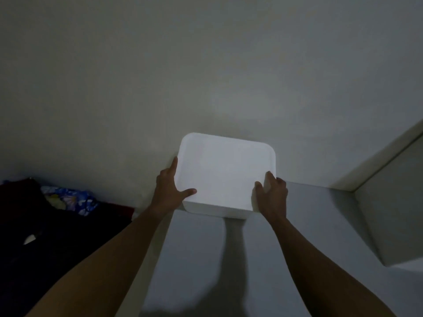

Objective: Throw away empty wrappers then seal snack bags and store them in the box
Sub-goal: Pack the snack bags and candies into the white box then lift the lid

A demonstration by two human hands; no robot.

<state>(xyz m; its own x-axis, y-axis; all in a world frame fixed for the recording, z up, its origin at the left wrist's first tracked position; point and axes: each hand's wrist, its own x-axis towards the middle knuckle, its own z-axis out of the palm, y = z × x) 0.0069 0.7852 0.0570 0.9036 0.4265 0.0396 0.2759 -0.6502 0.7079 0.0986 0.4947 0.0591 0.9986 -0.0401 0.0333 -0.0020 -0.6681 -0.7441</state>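
The white box (225,177) sits lid-on on the grey counter (309,225), its far side close against the pale wall (206,65). You have both hands on it. Your left hand (170,188) is spread at the near-left corner, with the fingers straight along the side and the thumb lying flat on the lid. Your right hand (272,193) is curled over the right edge, its fingertips on top of the lid.

No wrapper or snack bag shows anywhere, and the closed lid hides whatever is inside. Going by that, you are probably at the tail end: wrappers binned, bags sealed and packed, and only the box's final placing left. It could equally be a box just fetched and not yet opened; the dim light gives no way to settle that.

Off to the left lies a heap of dark cloth (34,225) with a blue flowered fabric (71,199) on it. A pale block (389,213) stands at the right.
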